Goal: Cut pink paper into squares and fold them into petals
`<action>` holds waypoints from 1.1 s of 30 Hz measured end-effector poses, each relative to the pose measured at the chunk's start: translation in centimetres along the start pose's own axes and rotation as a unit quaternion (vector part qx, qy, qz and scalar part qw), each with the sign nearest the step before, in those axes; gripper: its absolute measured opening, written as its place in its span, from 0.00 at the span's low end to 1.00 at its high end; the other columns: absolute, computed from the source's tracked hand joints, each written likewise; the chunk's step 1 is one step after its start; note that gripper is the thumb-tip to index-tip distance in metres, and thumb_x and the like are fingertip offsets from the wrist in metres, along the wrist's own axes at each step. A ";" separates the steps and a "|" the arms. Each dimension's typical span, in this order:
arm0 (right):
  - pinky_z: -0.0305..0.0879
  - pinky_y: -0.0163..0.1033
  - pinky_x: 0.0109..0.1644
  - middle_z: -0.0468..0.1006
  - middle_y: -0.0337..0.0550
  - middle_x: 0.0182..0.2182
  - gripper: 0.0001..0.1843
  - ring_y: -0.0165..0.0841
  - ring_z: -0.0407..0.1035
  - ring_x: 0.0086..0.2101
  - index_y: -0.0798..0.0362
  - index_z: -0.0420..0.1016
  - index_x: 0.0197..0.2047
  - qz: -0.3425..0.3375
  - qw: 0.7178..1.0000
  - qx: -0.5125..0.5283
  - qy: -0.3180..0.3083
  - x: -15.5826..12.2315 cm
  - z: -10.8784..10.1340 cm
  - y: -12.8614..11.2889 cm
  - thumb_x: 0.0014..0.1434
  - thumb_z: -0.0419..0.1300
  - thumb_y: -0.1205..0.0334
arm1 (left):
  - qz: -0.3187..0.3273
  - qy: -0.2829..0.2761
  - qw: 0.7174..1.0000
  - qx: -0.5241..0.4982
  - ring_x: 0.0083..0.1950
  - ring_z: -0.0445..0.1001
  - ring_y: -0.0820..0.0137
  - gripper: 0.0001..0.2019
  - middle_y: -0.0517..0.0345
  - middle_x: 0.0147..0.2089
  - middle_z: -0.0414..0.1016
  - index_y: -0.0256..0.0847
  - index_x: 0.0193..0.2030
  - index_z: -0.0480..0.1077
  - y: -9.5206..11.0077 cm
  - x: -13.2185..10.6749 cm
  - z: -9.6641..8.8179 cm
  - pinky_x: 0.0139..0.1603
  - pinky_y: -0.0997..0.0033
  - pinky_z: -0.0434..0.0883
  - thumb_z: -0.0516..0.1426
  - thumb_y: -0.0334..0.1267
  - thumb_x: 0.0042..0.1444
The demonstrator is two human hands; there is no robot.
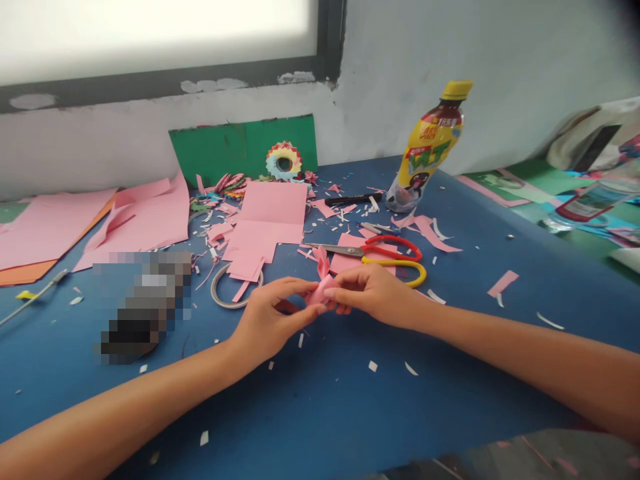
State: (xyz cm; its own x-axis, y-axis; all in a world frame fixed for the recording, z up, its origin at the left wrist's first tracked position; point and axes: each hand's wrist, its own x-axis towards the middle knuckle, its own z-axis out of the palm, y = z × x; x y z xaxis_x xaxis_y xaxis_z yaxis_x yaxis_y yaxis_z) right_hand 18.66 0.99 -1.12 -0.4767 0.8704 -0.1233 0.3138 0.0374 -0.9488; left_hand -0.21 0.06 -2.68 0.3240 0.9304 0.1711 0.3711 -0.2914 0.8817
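Observation:
Between my two hands, above the blue table (300, 400), is a small folded piece of pink paper (323, 291) with narrow strips sticking up at its top. My left hand (273, 310) pinches its left side between thumb and fingers. From the right, my right hand (367, 290) grips the same piece, its thumb on the front. Just behind my right hand lie scissors (355, 251) with one red and one yellow handle loop. Pink paper sheets (273, 213) lie behind the hands, partly over a roll of tape (215, 288) near my left hand.
A tilted yellow-capped bottle (425, 153) stands back right, near a black pen (353, 199). A paper ring (283, 162) rests against green card (220, 153). Large pink sheets (145, 220) and a pixelated object (145, 307) lie left. Paper scraps are scattered about.

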 end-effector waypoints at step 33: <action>0.46 0.36 0.24 0.68 0.37 0.21 0.11 0.29 0.63 0.21 0.54 0.62 0.26 -0.285 0.724 -0.616 0.119 -1.2 1.6 1.5 0.60 0.49 0.66 | 0.105 -0.057 0.946 0.303 0.29 0.66 0.71 0.03 0.61 0.27 0.68 0.39 0.27 0.62 -0.2 0.3 0.3 0.29 0.72 0.63 0.54 0.31 0.50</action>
State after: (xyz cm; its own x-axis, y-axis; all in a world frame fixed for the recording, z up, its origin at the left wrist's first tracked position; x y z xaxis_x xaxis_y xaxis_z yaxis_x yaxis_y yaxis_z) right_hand 18.44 -0.79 -2.85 -0.7092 0.5946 0.3788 0.6855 0.7072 0.1733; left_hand 0.03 0.29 -2.90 0.5247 0.8182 0.2349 0.7072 -0.5726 0.4148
